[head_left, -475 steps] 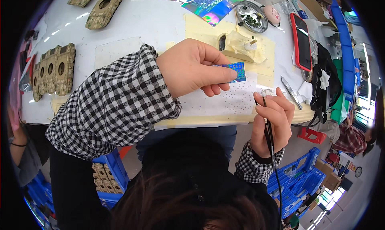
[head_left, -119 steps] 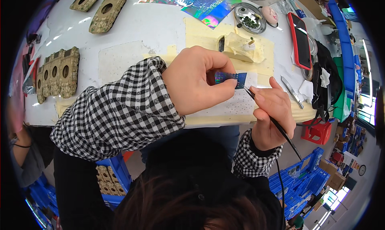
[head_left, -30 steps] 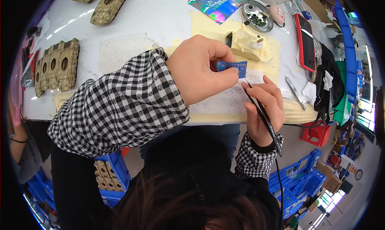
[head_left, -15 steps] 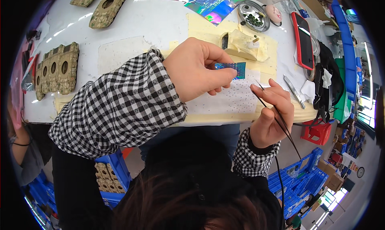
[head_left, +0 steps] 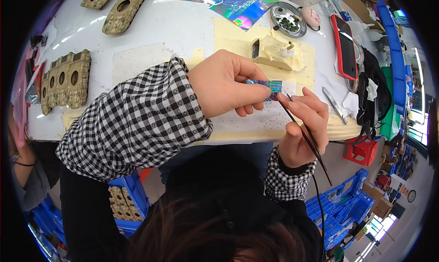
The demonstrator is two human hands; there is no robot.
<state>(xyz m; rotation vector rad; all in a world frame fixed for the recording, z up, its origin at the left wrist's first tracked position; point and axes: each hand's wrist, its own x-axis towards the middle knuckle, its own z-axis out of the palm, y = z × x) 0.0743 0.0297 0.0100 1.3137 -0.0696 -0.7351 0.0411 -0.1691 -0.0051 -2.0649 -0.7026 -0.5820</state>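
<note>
The left hand (head_left: 224,84) pinches a small iridescent foil sheet (head_left: 275,85) jutting rightward past its thumb, and the right hand (head_left: 304,129), gripping slender black tweezers (head_left: 314,145), has now closed in beside that sheet, so the work apparently meets there.

Foil piece (head_left: 275,85): iridescent blue-green, rectangular, pinched | tweezers (head_left: 315,151): black, slim, slanted, tips near foil

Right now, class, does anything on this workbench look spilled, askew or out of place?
Possibly: many small dark specks dot the white sheet near the left hand, resembling a spill, though whether they are loose bits or marks is unclear. Nothing else clearly stands out.
</note>
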